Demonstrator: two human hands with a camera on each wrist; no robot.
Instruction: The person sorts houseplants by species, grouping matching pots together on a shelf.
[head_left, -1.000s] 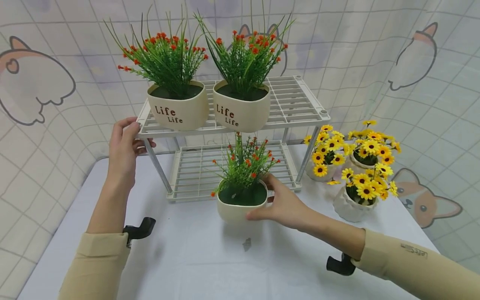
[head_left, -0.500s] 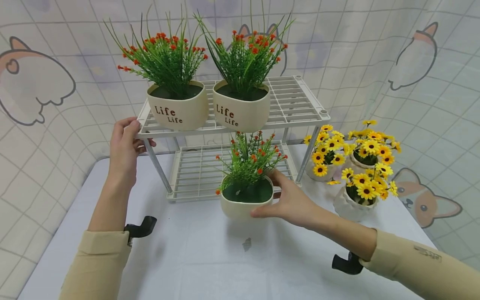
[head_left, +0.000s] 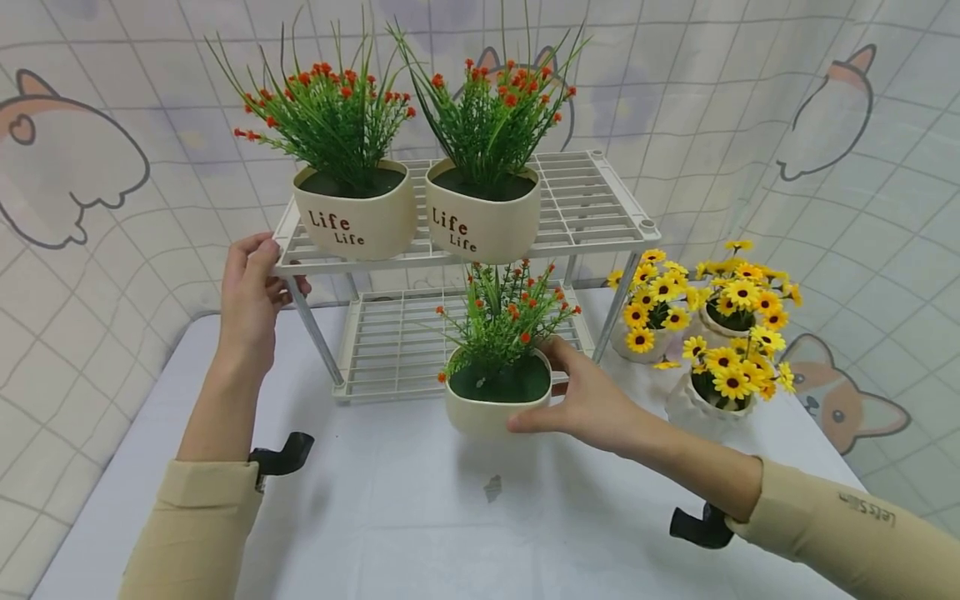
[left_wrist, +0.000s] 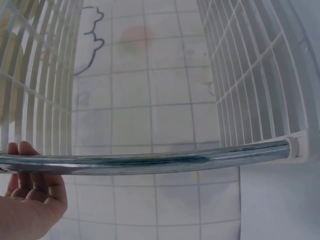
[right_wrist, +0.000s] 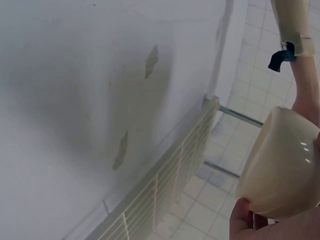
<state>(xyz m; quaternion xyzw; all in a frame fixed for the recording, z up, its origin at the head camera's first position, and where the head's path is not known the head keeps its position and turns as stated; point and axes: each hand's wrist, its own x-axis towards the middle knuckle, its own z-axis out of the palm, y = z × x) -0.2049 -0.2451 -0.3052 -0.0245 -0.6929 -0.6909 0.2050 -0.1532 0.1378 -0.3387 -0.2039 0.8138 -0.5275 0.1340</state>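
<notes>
My right hand (head_left: 592, 408) holds a cream flowerpot (head_left: 480, 414) by its right side, thumb on the front and fingers behind. Green artificial foliage with small red flowers (head_left: 510, 317) fills this pot. It is raised over the table, in front of the lower shelf (head_left: 397, 333). In the right wrist view the pot (right_wrist: 285, 165) shows fingertips at its wall. My left hand (head_left: 251, 304) grips the white rack at the front left corner of its upper shelf (head_left: 585, 200). The left wrist view shows its fingers around the top end of the metal post (left_wrist: 150, 164).
Two cream "Life" pots, left (head_left: 360, 225) and right (head_left: 487, 221), stand on the upper shelf with red-flowered plants. Several white pots of yellow flowers (head_left: 731, 375) stand right of the rack. A tiled-print curtain (head_left: 720, 100) hangs behind the white-covered table (head_left: 420, 517).
My right hand has carried the flowerpot a little to the right and slightly up toward the rack. My left hand has stayed at the rack's corner.
</notes>
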